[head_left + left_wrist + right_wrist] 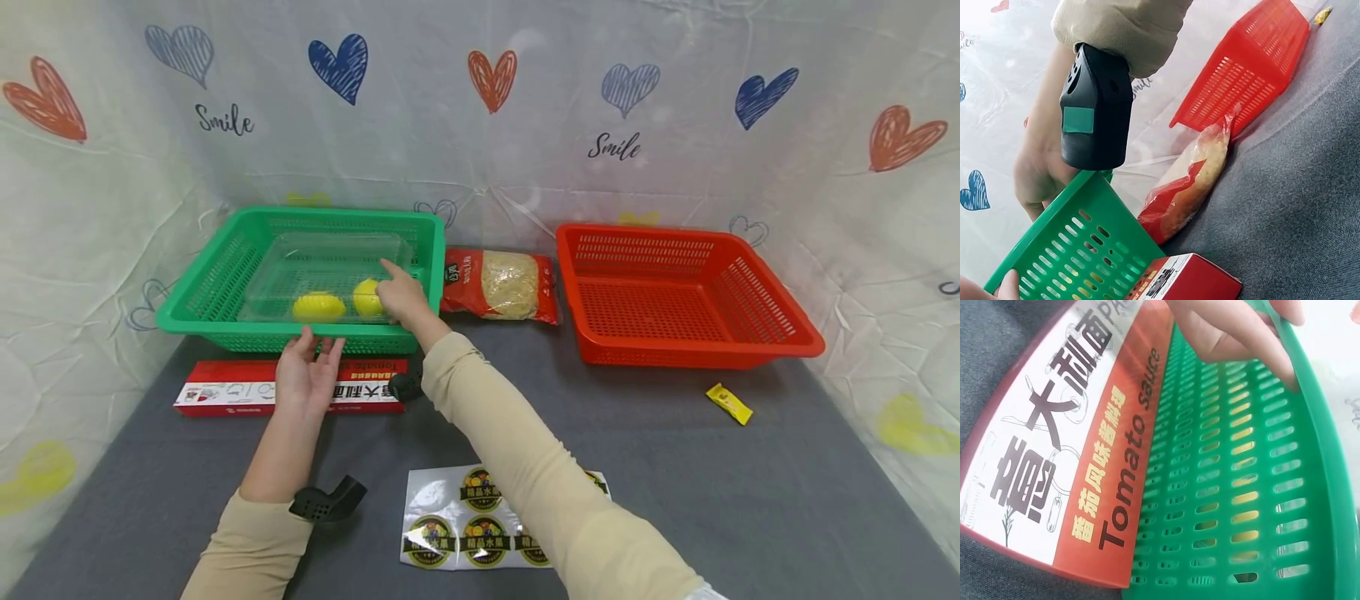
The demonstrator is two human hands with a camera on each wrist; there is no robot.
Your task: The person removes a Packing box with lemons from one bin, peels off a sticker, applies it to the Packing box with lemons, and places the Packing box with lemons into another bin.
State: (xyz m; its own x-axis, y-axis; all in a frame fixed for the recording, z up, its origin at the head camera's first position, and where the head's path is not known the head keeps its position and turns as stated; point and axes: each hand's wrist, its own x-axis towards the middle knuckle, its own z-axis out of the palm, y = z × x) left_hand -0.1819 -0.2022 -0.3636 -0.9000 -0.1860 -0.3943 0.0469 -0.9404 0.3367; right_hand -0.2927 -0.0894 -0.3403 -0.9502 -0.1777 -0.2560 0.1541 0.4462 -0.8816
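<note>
Hanging cloth printed with hearts [420,117] backs a grey tabletop [675,492], on which a green basket [232,324] stands at left and a red basket [690,342] at right. Inside the green basket lies a clear plastic tray [288,279]; two yellow fruits, one oval [318,307] and one partly covered [366,297], show within the tray's outline, close to its near side.

Handling, as judged from where I stand: the tray looks thin, light and springy, smooth enough to slip and apt to crease if squeezed, so its stiffer edge offers the better hold. Each fruit appears firm and rounded, best taken across its middle, and liable to roll.

Pose: the left hand [307,371], palm turned up, grips the near rim of the green basket, its fingers beneath against the slotted wall, above a long red carton [225,387]. The right arm slants across a sheet of stickers [431,542] and over the rim; the right hand [405,298] bends down beside the partly covered fruit, index finger extended. Whether its other fingers pinch that fruit, I cannot tell.
</note>
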